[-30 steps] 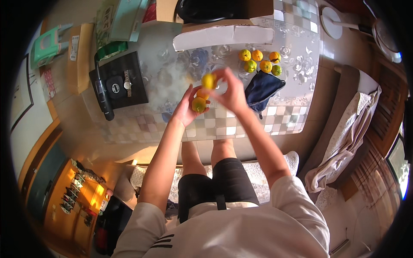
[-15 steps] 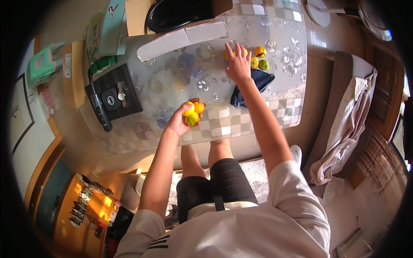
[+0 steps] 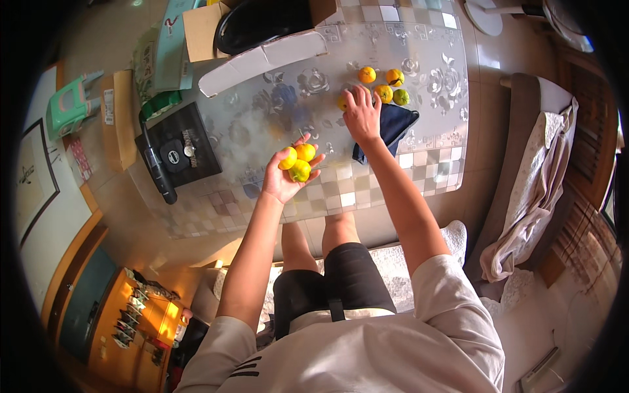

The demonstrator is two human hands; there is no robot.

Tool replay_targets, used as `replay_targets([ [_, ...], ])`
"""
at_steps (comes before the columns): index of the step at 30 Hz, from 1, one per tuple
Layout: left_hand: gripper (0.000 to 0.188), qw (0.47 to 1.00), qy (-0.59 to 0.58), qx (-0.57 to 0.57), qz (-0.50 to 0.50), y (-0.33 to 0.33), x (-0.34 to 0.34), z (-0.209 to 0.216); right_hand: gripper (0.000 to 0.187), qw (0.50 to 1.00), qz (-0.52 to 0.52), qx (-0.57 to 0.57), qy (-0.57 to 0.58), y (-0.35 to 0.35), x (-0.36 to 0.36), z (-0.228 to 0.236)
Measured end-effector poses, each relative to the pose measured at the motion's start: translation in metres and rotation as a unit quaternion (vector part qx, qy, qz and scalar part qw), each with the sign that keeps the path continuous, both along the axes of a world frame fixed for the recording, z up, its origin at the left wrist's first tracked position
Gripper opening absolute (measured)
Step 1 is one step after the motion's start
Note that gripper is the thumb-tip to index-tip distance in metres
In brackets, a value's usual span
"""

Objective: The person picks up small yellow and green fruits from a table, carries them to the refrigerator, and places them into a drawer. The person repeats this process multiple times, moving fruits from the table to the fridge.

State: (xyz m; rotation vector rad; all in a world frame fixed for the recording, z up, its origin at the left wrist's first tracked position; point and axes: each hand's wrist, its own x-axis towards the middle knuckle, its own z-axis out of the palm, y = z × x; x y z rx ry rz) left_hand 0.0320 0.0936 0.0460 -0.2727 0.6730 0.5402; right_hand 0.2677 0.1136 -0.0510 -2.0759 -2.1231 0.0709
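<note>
The left hand (image 3: 283, 180) cupped three small citrus fruits (image 3: 297, 162), its fingers curled around them. The right hand (image 3: 362, 114) lay flat on the worktop (image 3: 262, 124), fingers spread, touching a yellow fruit (image 3: 342, 102); three more fruits (image 3: 384, 85) sat just beyond its fingertips, a dark blue cloth (image 3: 393, 124) just beside it.

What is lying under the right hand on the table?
A yellow fruit shows at the edge of the right hand; the hand covers most of it. A dark blue cloth lies beside the wrist.

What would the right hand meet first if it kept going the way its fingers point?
Probably the orange fruit just past the fingertips of the right hand; a yellow fruit already lies at its thumb side. Depth is unclear.
</note>
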Motion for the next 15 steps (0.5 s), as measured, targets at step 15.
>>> replay_targets([
  [15, 0.065, 0.993, -0.086, 0.009, 0.086, 0.017, 0.002, 0.01, 0.062, 0.989, -0.106, -0.083, 0.058, 0.009, 0.01, -0.01],
])
